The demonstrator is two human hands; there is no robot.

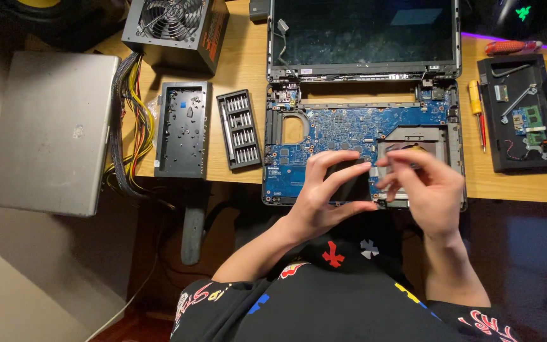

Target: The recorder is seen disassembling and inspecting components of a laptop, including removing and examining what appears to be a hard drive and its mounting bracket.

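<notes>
Head view looks straight down on a wooden worktop (242, 63) where an opened laptop (362, 114) lies with its blue circuit board (349, 126) bare. The left hand (324, 196) holds a flat dark rectangular part (349, 180) over the near edge of the laptop, its fingers (343, 171) clamped on the part's far and near edges. The right hand (428, 187) is just beside it on the right, its fingers (390, 180) pinched together at the part's right edge. Left of the laptop lie a screwdriver bit set (238, 130) and a black panel (183, 128); farther left sit a closed silver laptop (52, 130) and a power supply (175, 31) with bundled cables. At the right, a black tray (519, 114) holds small parts.
</notes>
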